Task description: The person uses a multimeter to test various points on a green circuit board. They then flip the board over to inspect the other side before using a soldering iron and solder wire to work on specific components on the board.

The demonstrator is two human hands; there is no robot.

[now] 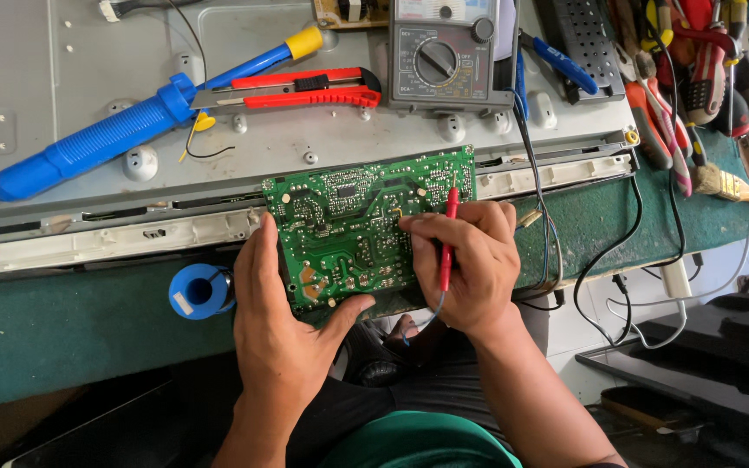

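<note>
at edge of green-covered bench (pixel 62 321): green printed circuit board (pixel 357 225), solder side up, tilted against grey metal panel (pixel 305 139). left hand (pixel 283 334) grips board's lower-left corner. right hand (pixel 470 260) pinches red slim test probe (pixel 448 238), tip on board. grey analogue multimeter (pixel 444 52) behind; blue solder spool (pixel 199 290) just left.

Illumination is bright, even daylight, strongest across the upper part of the frame, where the grey metal panel (pixel 305 147) shows a soft sheen without harsh glare. The lower left of the frame falls into deep shadow with detail lost. Shadows beneath the blue desoldering pump (pixel 106 139) and the green circuit board (pixel 348 225) are short and soft. Focus is sharp at centre. Mild wide-angle bending appears along the panel edge toward both sides. The tools at upper right look slightly soft.
</note>
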